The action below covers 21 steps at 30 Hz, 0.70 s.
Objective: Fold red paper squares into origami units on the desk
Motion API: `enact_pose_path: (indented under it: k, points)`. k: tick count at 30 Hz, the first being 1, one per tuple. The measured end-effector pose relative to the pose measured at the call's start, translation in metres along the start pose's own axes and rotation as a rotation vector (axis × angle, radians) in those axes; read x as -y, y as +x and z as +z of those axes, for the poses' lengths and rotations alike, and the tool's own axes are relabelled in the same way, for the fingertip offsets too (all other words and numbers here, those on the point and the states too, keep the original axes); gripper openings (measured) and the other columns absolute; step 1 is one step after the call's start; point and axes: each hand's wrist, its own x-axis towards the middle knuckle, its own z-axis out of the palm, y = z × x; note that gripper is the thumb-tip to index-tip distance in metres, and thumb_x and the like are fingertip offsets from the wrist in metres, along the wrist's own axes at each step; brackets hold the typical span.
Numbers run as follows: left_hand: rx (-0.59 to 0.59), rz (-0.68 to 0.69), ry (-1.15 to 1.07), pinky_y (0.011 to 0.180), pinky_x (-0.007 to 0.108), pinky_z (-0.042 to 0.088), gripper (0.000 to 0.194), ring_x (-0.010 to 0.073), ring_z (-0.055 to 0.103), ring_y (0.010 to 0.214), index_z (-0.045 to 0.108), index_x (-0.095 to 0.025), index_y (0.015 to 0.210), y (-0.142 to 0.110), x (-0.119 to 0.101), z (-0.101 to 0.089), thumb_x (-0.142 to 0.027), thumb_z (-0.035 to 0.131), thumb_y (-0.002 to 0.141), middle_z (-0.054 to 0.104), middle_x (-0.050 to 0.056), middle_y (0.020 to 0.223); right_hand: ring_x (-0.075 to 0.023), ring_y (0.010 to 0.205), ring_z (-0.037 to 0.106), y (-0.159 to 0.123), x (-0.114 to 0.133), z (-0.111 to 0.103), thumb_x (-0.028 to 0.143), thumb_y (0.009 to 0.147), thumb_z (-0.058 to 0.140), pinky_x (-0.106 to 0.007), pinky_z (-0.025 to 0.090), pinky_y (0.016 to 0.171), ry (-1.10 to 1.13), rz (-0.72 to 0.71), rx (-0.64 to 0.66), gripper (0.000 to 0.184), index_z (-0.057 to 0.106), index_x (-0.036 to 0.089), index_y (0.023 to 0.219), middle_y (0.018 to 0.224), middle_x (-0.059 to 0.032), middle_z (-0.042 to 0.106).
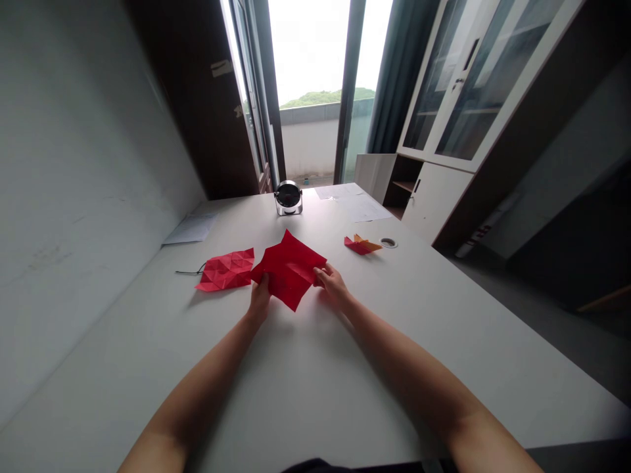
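Your left hand (260,299) and right hand (334,282) pinch red paper (290,269) above the desk (305,387); probably a fan (288,196) stands near its far edge, before a window (310,52).

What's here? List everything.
table: one, white, below
held sheet: one, red, centre
creased sheet: one, red, table's left
cord: one, black, by creased sheet
folded paper: one, red and orange, table's right
hole: one, white-rimmed, beside folded paper
round device: one, black and silver, table's far edge
papers: several, white, table's far corners
cabinet: one, white, right
curtain: one, dark, beside cabinet
window: one, dark-framed, ahead
panel: one, brown, left
wall: one, pale, left
left hand, right hand: two, bare, on held sheet
arms: two, bare, foreground
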Motion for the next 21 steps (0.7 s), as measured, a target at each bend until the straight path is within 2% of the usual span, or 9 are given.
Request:
enact_pose_path:
  k: [3, 6, 10, 13, 16, 19, 21]
  points:
    - [0.024, -0.035, -0.048, 0.091, 0.042, 0.054, 0.046, 0.0266, 0.063, 0.11, 0.06, -0.02, 0.122, 0.0, 0.001, -0.001, -0.05, 0.066, 0.087, 0.064, 0.012, 0.124, -0.0216, 0.077, 0.069, -0.005, 0.0, 0.008, 0.05, 0.075, 0.076, -0.034, 0.056, 0.068, 0.021, 0.056, 0.104, 0.042, 0.067, 0.018, 0.1, 0.094, -0.0086, 0.073]
    - [0.044, -0.061, -0.105, 0.094, 0.043, 0.054, 0.048, 0.027, 0.062, 0.113, 0.06, -0.019, 0.123, -0.001, 0.0, 0.0, -0.053, 0.062, 0.089, 0.063, 0.013, 0.128, -0.0258, 0.085, 0.07, -0.006, -0.001, 0.011, 0.052, 0.074, 0.075, -0.037, 0.057, 0.073, 0.095, 0.071, 0.075, 0.041, 0.068, 0.018, 0.095, 0.098, -0.0105, 0.073]
    - [-0.019, -0.076, -0.141, 0.096, 0.04, 0.054, 0.049, 0.0264, 0.059, 0.12, 0.062, -0.019, 0.122, 0.002, 0.0, 0.002, -0.057, 0.058, 0.09, 0.064, 0.012, 0.129, -0.0223, 0.072, 0.067, -0.001, -0.003, 0.007, 0.057, 0.075, 0.072, -0.034, 0.055, 0.064, 0.1, 0.064, -0.045, 0.042, 0.067, 0.017, 0.088, 0.082, -0.0084, 0.072]
    - [-0.084, -0.05, -0.153, 0.095, 0.037, 0.054, 0.046, 0.0257, 0.059, 0.12, 0.064, -0.02, 0.12, 0.008, -0.001, -0.002, -0.055, 0.059, 0.09, 0.066, 0.011, 0.126, -0.0172, 0.06, 0.061, 0.001, -0.003, 0.003, 0.06, 0.076, 0.069, -0.031, 0.051, 0.058, 0.071, 0.037, -0.062, 0.042, 0.063, 0.018, 0.076, 0.069, -0.0048, 0.067]
    - [-0.199, 0.044, -0.149, 0.089, 0.034, 0.056, 0.045, 0.0242, 0.06, 0.119, 0.063, -0.023, 0.121, 0.019, -0.008, -0.013, -0.055, 0.055, 0.092, 0.066, 0.009, 0.126, -0.0148, 0.058, 0.058, 0.001, -0.002, 0.002, 0.061, 0.077, 0.067, -0.029, 0.049, 0.059, 0.064, 0.034, -0.059, 0.044, 0.06, 0.019, 0.071, 0.068, -0.0044, 0.066]
    - [-0.423, 0.094, -0.105, 0.077, 0.031, 0.057, 0.048, 0.0225, 0.065, 0.11, 0.06, -0.027, 0.123, 0.033, -0.018, -0.031, -0.061, 0.047, 0.092, 0.067, 0.008, 0.123, -0.0143, 0.06, 0.059, 0.001, -0.002, 0.002, 0.059, 0.076, 0.068, -0.028, 0.049, 0.06, 0.074, 0.043, -0.037, 0.041, 0.061, 0.018, 0.072, 0.07, -0.0045, 0.066]
    - [-0.519, 0.09, -0.094, 0.07, 0.029, 0.056, 0.05, 0.0212, 0.067, 0.1, 0.058, -0.027, 0.121, 0.043, -0.025, -0.044, -0.064, 0.041, 0.092, 0.067, 0.008, 0.118, -0.0143, 0.061, 0.059, 0.002, -0.003, 0.002, 0.057, 0.076, 0.069, -0.028, 0.049, 0.061, 0.066, 0.044, -0.013, 0.04, 0.061, 0.019, 0.072, 0.071, -0.0044, 0.067]
